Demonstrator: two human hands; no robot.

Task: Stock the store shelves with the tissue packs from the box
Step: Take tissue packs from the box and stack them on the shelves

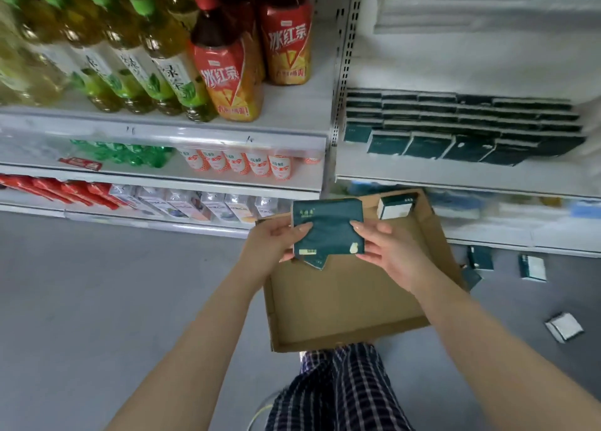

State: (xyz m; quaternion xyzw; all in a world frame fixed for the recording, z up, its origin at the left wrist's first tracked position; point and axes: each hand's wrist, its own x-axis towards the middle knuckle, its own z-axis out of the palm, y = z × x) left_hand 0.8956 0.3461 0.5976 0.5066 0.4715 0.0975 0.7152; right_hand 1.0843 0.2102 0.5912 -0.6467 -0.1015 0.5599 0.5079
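Green film, dark and glossy, is what I have between both hands at the centre of the frame: a small stack of tissue packs (328,232), held over the cardboard box (341,303). My left hand (276,242) grips the stack's left edge, thumb across the front and fingers behind. My right hand (387,248) grips the right edge the same way. I cannot tell how many packs are in the stack, but one underneath sits skewed, its corner poking out below the top one.

That skewed pack is my first worry. I judge it is held only by pressure from the sides, so if I shift either grip on the way up to the shelf (455,173) at the right of the frame, it could slide out. Several loose packs (531,267) lie on the floor at lower right, beside the box, so drops look quite possible here.

My second worry is the stocked rows (461,121). They reach close to the shelf's front lip, and the front row leans. Pushing my stack in hard could nudge those off the edge.

One last pack (395,207) stands in the box's upper right corner, so I judge the job nearly done.
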